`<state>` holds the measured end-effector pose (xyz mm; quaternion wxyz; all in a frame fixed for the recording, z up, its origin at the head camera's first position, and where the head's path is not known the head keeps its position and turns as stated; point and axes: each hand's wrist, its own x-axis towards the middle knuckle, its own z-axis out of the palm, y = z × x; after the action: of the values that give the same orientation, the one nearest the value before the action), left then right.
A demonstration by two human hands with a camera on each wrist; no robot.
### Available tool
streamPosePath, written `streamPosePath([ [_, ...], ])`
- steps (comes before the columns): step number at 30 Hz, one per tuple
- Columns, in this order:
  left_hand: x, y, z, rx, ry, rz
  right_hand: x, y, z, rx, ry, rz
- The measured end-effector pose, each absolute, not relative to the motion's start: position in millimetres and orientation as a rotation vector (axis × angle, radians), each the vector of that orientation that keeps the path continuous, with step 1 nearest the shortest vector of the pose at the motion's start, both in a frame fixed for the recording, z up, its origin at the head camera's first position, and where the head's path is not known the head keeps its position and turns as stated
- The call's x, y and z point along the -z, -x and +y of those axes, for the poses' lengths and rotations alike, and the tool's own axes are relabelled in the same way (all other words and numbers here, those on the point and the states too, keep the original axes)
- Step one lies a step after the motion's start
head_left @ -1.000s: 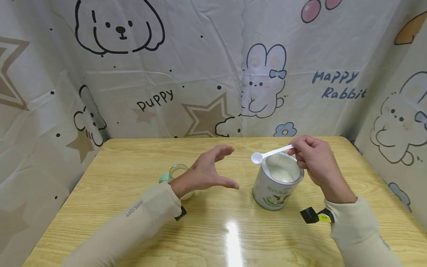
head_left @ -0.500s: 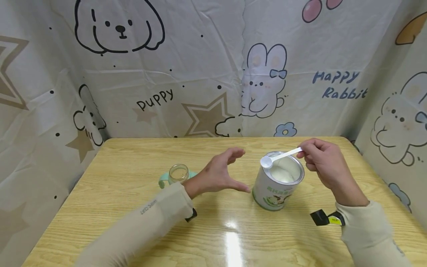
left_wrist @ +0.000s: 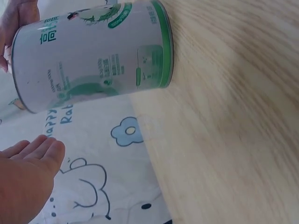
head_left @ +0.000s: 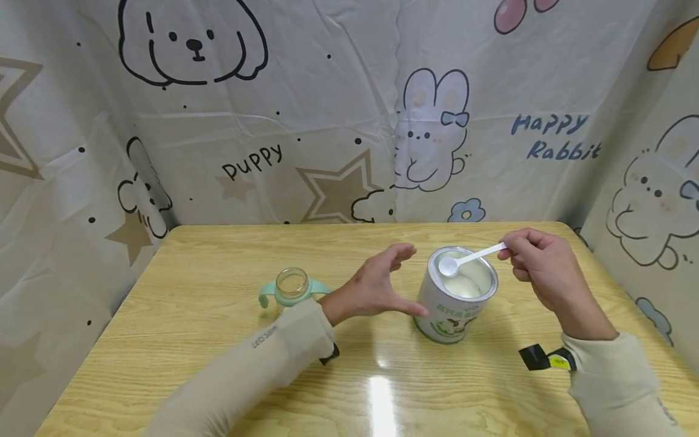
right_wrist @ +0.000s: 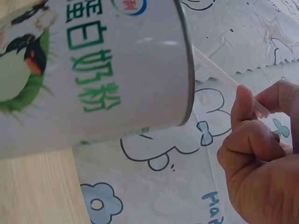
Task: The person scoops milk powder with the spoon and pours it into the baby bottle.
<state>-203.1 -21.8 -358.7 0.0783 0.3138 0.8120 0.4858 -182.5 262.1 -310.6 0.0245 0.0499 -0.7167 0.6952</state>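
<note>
A white milk powder can (head_left: 450, 315) with green print stands upright and uncovered on the table, pale powder (head_left: 463, 285) visible inside. My right hand (head_left: 546, 270) pinches the handle end of a white scoop (head_left: 480, 252), whose bowl is over the can's mouth. In the right wrist view, thumb and finger grip the handle while the can hides the bowl. My left hand (head_left: 377, 285) is spread, thumb and fingers wide apart, beside the can's left side. Whether the thumb touches the can, I cannot tell. The left wrist view shows the can (left_wrist: 93, 56) in front of the fingers.
A glass baby bottle (head_left: 292, 284) with mint-green handles stands uncapped on the left, partly hidden by my left forearm. The wooden table (head_left: 218, 255) ends at the back against a printed cloth (head_left: 338, 121), which also hangs along both sides.
My left hand has moved right, up to the can. The right hand has also shifted right, bringing the scoop's bowl from the can's left edge to over its opening. More of the bottle shows.
</note>
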Motion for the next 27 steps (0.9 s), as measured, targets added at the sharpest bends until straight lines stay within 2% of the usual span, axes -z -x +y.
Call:
streamPosePath([
  [4, 362, 203, -13, -1.446, -0.926, 2.420, 313, 185, 264, -2.083, -0.170, -2.289],
  [11, 365, 204, 3, -1.467, -0.916, 2.386, 314, 183, 263, -1.412, -0.199, -2.693],
  [17, 369, 205, 14, -1.527, -0.953, 2.362, 318, 182, 262, -1.087, -0.350, -2.796],
  [27, 370, 203, 20, -1.594, -0.861, 2.372, 320, 182, 258, -1.035, -0.585, -2.821],
])
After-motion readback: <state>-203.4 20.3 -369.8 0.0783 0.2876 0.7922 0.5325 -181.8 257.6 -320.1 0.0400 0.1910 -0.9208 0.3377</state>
